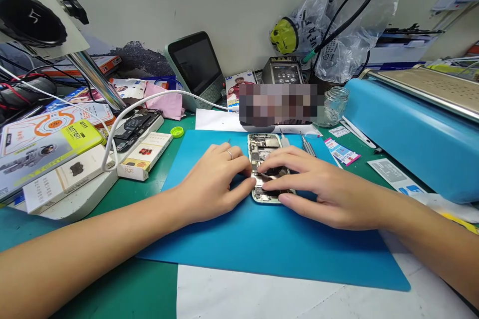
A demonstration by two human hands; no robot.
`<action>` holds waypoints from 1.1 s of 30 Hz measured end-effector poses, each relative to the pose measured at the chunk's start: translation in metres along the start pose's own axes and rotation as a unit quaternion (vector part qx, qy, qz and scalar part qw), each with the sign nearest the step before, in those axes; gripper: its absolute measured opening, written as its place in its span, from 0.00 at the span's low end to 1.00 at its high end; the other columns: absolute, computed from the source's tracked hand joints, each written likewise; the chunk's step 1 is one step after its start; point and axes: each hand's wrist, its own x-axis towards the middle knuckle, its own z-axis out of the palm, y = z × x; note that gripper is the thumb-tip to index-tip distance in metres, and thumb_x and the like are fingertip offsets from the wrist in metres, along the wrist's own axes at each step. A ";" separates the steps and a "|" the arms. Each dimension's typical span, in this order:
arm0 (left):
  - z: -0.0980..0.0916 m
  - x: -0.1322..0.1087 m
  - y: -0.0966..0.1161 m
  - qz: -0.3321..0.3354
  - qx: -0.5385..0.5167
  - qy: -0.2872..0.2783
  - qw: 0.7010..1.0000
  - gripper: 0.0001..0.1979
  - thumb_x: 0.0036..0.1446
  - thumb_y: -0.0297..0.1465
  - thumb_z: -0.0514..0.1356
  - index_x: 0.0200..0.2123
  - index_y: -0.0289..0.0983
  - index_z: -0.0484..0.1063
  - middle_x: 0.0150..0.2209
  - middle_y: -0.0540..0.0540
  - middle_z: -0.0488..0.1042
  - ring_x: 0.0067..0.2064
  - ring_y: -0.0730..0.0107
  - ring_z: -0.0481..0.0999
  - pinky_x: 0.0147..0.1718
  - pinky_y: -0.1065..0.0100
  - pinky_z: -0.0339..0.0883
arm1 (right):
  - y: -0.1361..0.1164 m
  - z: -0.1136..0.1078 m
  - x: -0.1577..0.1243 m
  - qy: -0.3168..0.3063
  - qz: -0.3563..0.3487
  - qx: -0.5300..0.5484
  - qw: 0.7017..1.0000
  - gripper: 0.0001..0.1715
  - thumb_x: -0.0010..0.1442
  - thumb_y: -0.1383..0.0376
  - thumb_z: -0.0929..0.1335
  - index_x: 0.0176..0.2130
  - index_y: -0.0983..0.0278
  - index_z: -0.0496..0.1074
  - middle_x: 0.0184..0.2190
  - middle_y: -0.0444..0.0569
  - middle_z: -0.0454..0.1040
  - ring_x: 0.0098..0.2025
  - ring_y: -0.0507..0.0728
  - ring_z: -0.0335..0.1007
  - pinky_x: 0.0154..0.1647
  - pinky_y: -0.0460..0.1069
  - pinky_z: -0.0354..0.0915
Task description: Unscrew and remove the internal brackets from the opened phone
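An opened phone point(263, 144), its internal boards and metal parts exposed, lies on the blue mat point(269, 244). My left hand point(220, 178), with a ring on one finger, rests at the phone's left edge. Its fingers are curled, and the thumb and a finger press against that edge. From the other side my right hand point(318, 182) reaches over the phone with fingers apart. Their tips touch the inside parts, and the hand covers much of the right side. Just behind the right hand lie slim pen-like tools point(307, 144), partly hidden.
At left stand boxes point(145, 152), another opened phone point(136, 127) and a metal stand pole point(99, 79). A white cable point(160, 93) arches across. Behind are a smart display point(196, 67) and a glass jar point(336, 104). A blue machine point(407, 134) borders the right side.
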 end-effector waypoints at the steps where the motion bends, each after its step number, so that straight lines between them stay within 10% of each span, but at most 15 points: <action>1: 0.000 0.000 0.000 0.000 -0.001 -0.001 1.000 0.07 0.71 0.31 0.59 0.37 0.38 0.73 0.38 0.47 0.74 0.41 0.58 0.67 0.40 0.54 0.56 | 0.000 0.000 0.000 -0.002 0.001 0.002 1.000 0.17 0.72 0.64 0.66 0.55 0.61 0.80 0.58 0.55 0.76 0.65 0.62 0.67 0.72 0.60 0.60; 33: 0.000 -0.001 0.000 0.004 0.005 0.001 1.000 0.07 0.71 0.32 0.59 0.37 0.39 0.72 0.38 0.47 0.73 0.41 0.58 0.68 0.40 0.54 0.57 | -0.002 -0.003 -0.001 -0.035 0.029 0.017 0.999 0.23 0.71 0.64 0.66 0.62 0.53 0.77 0.68 0.53 0.69 0.73 0.65 0.60 0.72 0.64 0.63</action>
